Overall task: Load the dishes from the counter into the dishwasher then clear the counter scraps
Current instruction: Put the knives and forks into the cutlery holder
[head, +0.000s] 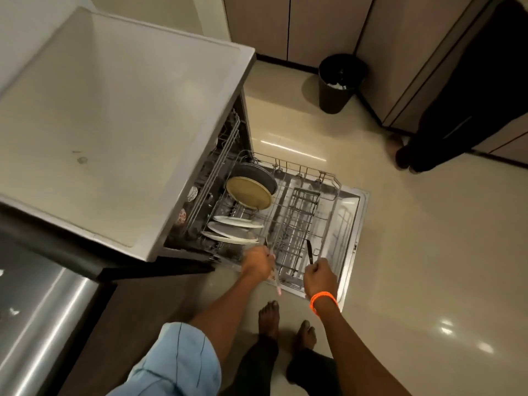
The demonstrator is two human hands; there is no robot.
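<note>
The dishwasher's lower rack (331,192) is pulled out over the open door (350,244). In it stand white plates (237,228), a tan plate (250,192) and a dark pan (257,174). A cutlery basket (300,221) sits in the middle of the rack. My left hand (258,262) grips a thin utensil with a pinkish handle (275,281) at the rack's near edge. My right hand (320,277), with an orange wristband, holds a dark-handled piece of cutlery (310,251) upright over the rack's near right part.
The pale counter (114,124) lies above the dishwasher, with a small scrap (82,160) on it. A steel surface (37,318) is at the lower left. A black bin (340,81) stands by the far cabinets. Another person's legs (428,132) stand at the right. My bare feet (285,330) are on the tiled floor.
</note>
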